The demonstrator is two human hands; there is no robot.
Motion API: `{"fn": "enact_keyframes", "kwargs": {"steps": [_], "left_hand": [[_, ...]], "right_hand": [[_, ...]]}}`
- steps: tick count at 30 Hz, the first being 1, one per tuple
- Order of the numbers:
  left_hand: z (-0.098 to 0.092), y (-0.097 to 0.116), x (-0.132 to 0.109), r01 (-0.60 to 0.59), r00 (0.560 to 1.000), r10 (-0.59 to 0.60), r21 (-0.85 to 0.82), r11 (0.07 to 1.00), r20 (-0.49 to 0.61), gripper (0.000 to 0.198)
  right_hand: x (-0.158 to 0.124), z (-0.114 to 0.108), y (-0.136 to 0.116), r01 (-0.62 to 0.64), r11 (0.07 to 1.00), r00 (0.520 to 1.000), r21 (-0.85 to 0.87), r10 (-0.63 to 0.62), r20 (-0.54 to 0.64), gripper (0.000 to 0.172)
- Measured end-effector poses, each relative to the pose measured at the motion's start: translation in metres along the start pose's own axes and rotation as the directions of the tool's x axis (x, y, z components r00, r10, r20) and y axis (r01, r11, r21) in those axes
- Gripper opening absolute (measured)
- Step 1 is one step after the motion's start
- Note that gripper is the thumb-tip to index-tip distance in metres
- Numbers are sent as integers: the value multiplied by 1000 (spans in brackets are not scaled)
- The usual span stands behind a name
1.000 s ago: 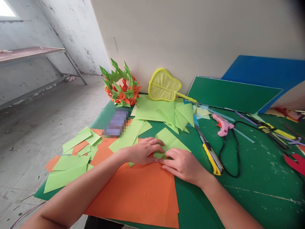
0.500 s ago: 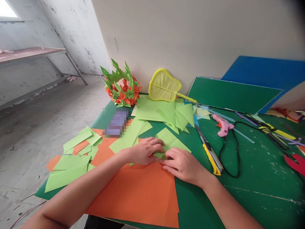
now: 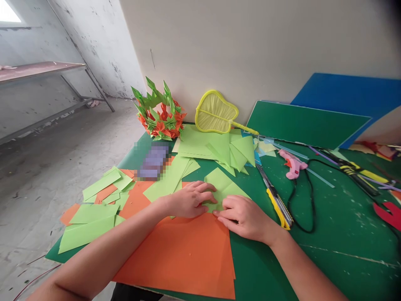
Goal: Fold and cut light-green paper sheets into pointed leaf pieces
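A light green sheet of paper point(image 3: 223, 184) with a crease across it lies at the middle of the table, its near edge over a large orange sheet point(image 3: 184, 255). My left hand point(image 3: 194, 198) presses the near left part of the green paper, fingers curled and thumb on the near edge. At the right of that edge, my right hand point(image 3: 241, 216) grips the paper, its fingers close together and bent. Part of the near edge is hidden under both hands. Several more green sheets point(image 3: 166, 177) lie beyond my left hand.
A yellow utility knife point(image 3: 276, 205) and a pink glue gun point(image 3: 293, 164) with a black cord lie to the right. A green and orange folded-paper piece point(image 3: 159, 115) and a yellow fan point(image 3: 216, 112) stand at the back. Cut green pieces point(image 3: 94, 213) cover the left edge.
My right hand has slid a little to the right along the near edge of the green paper. My left hand stays almost in place.
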State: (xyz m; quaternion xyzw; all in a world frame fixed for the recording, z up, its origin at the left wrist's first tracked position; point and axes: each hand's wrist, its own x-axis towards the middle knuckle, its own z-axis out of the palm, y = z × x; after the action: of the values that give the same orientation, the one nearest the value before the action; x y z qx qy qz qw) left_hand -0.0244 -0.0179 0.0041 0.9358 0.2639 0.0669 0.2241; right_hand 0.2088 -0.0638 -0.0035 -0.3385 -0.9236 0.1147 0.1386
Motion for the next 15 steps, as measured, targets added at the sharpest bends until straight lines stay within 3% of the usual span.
{"fn": "enact_keyframes", "kwargs": {"steps": [10,15], "left_hand": [[4,-2,-2,-8,1000,8,4,1000,-19,29],[-1,-2,-2,-95,995,96,36,995,-26,30]], "right_hand": [[-16,-11,20,-69,995,997,-68,68,-19,45],[-13,-9,25,-100,994,980,-42,91,-177,43]]}}
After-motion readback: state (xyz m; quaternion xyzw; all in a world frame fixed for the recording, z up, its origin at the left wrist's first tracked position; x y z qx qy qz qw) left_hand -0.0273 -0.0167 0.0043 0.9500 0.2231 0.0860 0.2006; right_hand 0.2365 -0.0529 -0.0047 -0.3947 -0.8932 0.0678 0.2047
